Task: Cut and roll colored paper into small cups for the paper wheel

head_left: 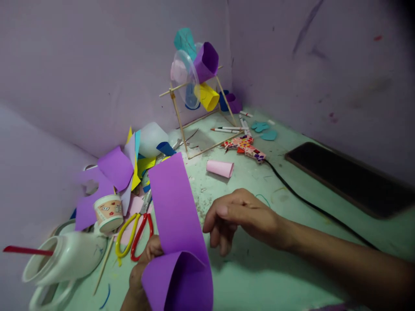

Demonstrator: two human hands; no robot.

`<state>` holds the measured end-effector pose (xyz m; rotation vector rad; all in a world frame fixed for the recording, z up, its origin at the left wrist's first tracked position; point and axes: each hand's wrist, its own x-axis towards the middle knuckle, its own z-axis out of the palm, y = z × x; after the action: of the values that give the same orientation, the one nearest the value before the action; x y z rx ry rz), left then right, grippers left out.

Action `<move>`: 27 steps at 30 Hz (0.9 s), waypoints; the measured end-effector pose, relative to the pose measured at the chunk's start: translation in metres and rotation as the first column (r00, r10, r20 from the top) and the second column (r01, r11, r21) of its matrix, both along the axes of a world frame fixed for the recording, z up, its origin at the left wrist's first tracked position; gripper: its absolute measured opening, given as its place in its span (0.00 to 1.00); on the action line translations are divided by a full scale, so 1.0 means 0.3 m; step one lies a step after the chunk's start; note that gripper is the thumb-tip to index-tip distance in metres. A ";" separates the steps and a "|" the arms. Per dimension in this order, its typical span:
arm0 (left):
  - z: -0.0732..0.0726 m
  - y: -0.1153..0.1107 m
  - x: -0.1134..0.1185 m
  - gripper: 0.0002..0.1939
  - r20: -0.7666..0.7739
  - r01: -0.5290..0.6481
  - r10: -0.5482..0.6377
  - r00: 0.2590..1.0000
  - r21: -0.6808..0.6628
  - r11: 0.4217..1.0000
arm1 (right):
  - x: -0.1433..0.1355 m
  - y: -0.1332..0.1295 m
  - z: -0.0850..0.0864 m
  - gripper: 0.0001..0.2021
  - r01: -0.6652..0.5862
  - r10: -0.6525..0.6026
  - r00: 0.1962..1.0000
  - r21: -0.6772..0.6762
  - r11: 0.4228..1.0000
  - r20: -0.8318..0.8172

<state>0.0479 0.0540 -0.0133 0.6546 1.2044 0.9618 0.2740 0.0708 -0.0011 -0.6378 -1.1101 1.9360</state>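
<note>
A long strip of purple paper (177, 207) stands up in front of me, its lower end bent over in a curl. My left hand (144, 265) grips the strip at its left edge, with some fingers hidden behind the paper. Just right of the strip hovers my right hand (236, 218), fingers loosely bent and apart, with nothing visible in it. Scissors (142, 224) with one yellow and one red handle lie left of the strip. A small rolled pink paper tube (220, 169) rests on the table beyond my right hand.
A stick frame (178, 116) carries a clear plastic disc (191, 93) with coloured paper cups. A flower-patterned glue gun (246, 149) trails a black cord (301, 203). A dark phone (350, 179) lies right. Left are paper scraps (116, 168), a paper cup (108, 212) and a white jug (71, 255).
</note>
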 end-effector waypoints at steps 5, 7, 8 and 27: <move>0.009 0.018 0.025 0.10 0.027 0.059 -0.059 0.998 0.026 0.998 | 0.004 -0.013 0.027 0.09 -0.088 0.071 0.987 0.119 0.989 0.143; 0.002 0.017 0.032 0.11 0.009 0.049 -0.049 0.999 0.042 0.998 | 0.003 -0.014 0.030 0.05 -0.096 0.058 0.978 0.189 0.977 0.198; -0.002 0.017 0.033 0.13 -0.003 0.058 -0.058 0.998 0.046 0.997 | 0.002 -0.013 0.027 0.04 -0.096 0.047 0.975 0.221 0.971 0.218; 0.074 -0.020 0.074 0.03 -0.354 0.193 -0.152 0.923 0.084 0.978 | -0.093 -0.024 -0.094 0.12 0.298 -0.391 0.892 0.354 0.886 0.227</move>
<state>0.0700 0.0479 0.0089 1.0400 1.3779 0.7915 0.2462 0.0636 -0.0294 -0.8991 -1.3447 1.3492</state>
